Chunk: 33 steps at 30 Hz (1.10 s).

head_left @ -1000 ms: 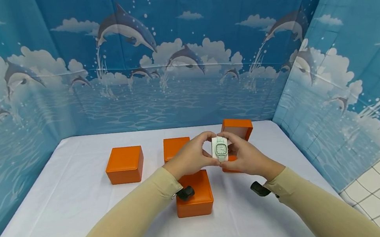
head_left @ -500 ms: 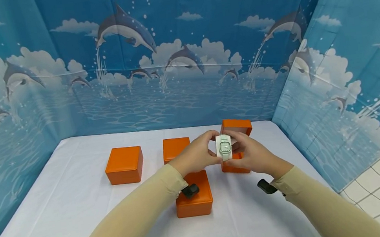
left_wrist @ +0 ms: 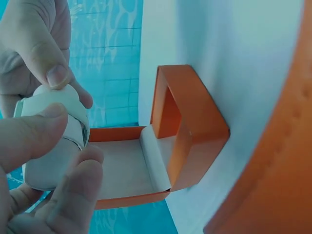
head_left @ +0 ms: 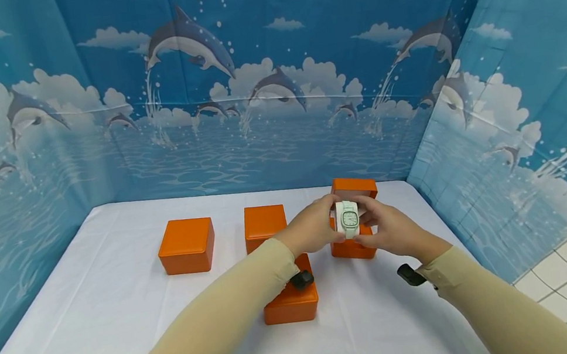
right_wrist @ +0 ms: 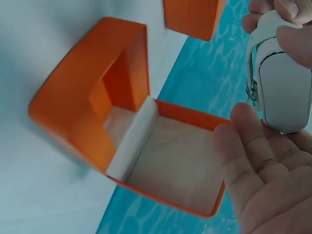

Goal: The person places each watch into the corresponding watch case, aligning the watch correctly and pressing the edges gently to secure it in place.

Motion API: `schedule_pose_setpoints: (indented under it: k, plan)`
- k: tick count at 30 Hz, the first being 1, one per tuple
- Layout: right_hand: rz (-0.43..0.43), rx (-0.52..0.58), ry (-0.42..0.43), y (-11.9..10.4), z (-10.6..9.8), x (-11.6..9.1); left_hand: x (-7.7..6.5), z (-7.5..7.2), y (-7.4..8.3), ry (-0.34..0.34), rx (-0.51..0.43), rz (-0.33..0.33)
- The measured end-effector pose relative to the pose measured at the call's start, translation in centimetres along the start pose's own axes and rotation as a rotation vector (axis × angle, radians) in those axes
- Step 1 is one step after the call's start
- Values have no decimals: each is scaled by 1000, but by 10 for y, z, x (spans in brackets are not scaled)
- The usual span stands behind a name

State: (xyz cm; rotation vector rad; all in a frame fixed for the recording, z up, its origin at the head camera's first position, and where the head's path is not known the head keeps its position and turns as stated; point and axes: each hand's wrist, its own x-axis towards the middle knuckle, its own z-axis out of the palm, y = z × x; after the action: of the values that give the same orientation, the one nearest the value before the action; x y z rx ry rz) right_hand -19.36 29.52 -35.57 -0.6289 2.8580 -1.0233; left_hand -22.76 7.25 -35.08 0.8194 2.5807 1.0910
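Note:
A pale green wristwatch [head_left: 350, 219] with a squarish dial is wrapped round a white cushion [right_wrist: 286, 92]. My left hand [head_left: 311, 228] grips it from the left, thumb below and fingers above in the head view. From the other side my right hand [head_left: 397, 231] holds it with thumb and finger at its ends; several other fingers stretch out loosely in the right wrist view. Just behind the watch stands an orange box [head_left: 354, 250], its lid [head_left: 353, 185] raised. Pale lining [right_wrist: 180, 161] shows inside the lid in the right wrist view. The hands partly hide this box.
Three lidded orange boxes share the white-covered table [head_left: 94, 318]: one at left [head_left: 185, 245], one at the back middle [head_left: 264, 222], one in front [head_left: 291, 306], partly under my left wrist. A blue dolphin curtain [head_left: 258, 144] hangs behind the table.
Both hands have carried the watch on its cushion rightward, from left of the raised-lid box to in front of it. The boxes have stayed where they were.

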Motion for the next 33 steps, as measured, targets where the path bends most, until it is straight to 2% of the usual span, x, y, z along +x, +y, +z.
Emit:
schedule_pose_setpoints:
  k: [7, 16, 20, 26, 33]
  plan:
    - [72, -31, -16, 12, -3, 1, 10, 11, 4, 11, 29, -23]
    - [136, -94, -45, 32, -2, 4, 24, 25, 4, -2, 94, -89]
    - [177, -92, -52, 43, 0, 7, 32, 30, 2, -18, 161, -81]
    - [212, -74, -67, 59, 6, 13, 42, 38, -1, -29, 325, -81]
    - [236, -80, -76, 71, 12, 18, 51, 49, -6, -38, 397, -128]
